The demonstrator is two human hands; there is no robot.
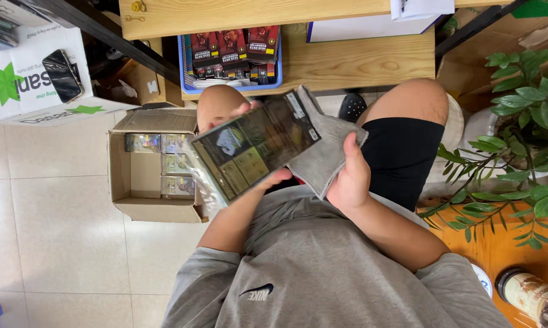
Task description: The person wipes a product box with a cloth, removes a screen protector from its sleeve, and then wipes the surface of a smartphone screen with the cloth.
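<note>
A flat dark box [254,146] in glossy wrap, printed with gold panels, is tilted above my lap. My left hand [272,178] grips it from below, with more fingers showing at its top left edge. My right hand [349,177] holds a grey cloth [325,146] against the box's right end. I sit in a grey sweatshirt and black shorts, knees apart.
An open cardboard carton [128,176] with several shiny boxes stands on the tile floor at my left. A blue crate [231,88] of dark red boxes sits on a wooden shelf [359,61] ahead. Left is a white carton [24,85] with a phone [63,75] on it; right, a leafy plant [523,140] and a jar [529,294].
</note>
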